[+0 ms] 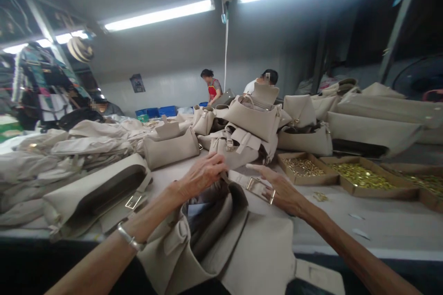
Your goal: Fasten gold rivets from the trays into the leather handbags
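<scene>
A beige handbag (221, 239) lies at the front edge of the counter (380, 233); the left hand (202, 176) grips its top with closed fingers, the right hand (282, 190) has open fingers touching a gold buckle (258, 190).

No readable text, labels or signs

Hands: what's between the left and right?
In the head view, a beige strap with a gold rectangular buckle lies between the left hand and the right hand.
</scene>
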Demonstrator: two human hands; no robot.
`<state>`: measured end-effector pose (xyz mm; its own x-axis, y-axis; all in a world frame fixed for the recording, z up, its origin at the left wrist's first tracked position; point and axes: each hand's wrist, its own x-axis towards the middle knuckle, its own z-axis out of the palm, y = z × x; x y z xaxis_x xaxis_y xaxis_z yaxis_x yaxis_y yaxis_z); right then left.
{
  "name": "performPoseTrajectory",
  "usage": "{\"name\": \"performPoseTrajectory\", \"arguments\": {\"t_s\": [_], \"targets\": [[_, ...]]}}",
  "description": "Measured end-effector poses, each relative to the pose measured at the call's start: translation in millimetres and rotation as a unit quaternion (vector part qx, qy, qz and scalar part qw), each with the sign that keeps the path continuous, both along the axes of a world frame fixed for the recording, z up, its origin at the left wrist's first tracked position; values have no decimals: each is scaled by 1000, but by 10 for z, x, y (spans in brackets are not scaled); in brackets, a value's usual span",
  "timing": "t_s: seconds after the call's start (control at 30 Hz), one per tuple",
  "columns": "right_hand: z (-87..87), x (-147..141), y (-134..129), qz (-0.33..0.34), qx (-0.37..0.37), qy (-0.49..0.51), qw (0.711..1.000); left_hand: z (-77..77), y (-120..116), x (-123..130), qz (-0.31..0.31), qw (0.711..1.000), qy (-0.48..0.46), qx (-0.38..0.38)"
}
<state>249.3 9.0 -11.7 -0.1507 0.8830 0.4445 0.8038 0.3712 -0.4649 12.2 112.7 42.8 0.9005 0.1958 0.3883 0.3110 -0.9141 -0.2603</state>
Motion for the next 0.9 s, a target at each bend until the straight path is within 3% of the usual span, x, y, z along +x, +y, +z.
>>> {"name": "performPoseTrajectory", "arguments": {"t_s": [0.07, 0.17, 0.27, 0.43, 0.6, 0.67, 0.73, 0.8, 0.9], "targets": [[141, -269, 17, 38, 7, -7, 999, -22, -21, -2, 28, 999, 4, 44], [205, -642, 55, 9, 13, -89, 996, 32, -56, -62, 75, 995, 8, 71], [154, -932, 101, -36, 30, -197, 979, 94, -85, -169, 143, 989, 32, 15], [-34, -1360, 145, -28, 63, -287, 955, 114, -86, -375, 185, 976, 88, -67], [-157, -1640, 168, -76, -4, -351, 933, 133, -122, -617, 220, 969, 89, -70], [-132, -1654, 187, -78, -24, -358, 930, 155, -233, -666, 229, 970, 49, -57], [-85, -1638, 203, -80, -33, -358, 930, 154, -411, -666, 243, 967, -49, -66], [-41, -1624, 208, -83, -38, -360, 928, 106, -608, -634, 288, 938, -157, -109], [-10, -1639, 194, -82, -56, -362, 927, -47, -793, -588, 370, 886, -186, -209]]}}
